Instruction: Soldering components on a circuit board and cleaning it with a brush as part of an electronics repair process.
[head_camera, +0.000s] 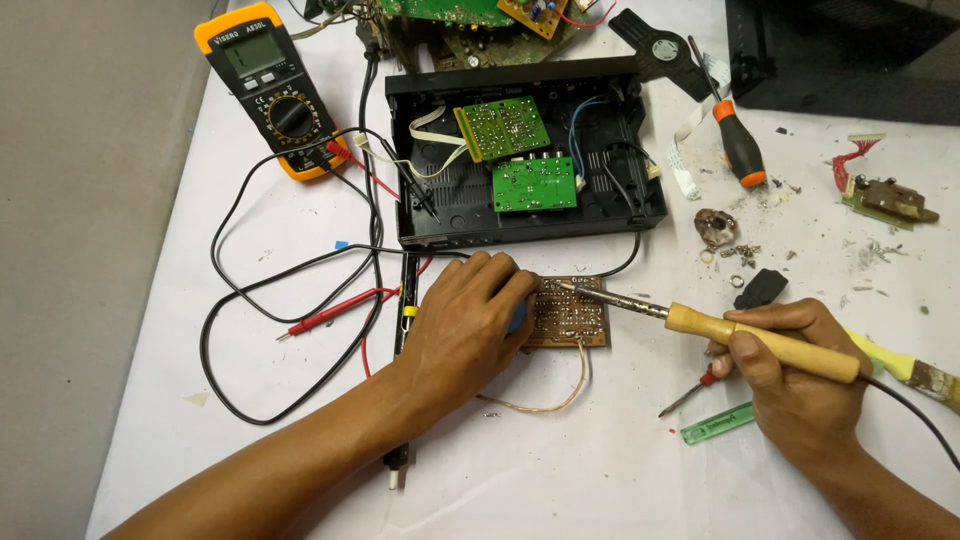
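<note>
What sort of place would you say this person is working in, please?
Probably an electronics repair bench. The right hand holds a soldering iron to a brown circuit board steadied by the left hand; a multimeter and an opened black device case lie nearby.

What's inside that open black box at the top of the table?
Inside the open black box lie two green circuit boards, a white ribbon cable and blue wires. Whatever sits beneath the boards is covered.
</note>
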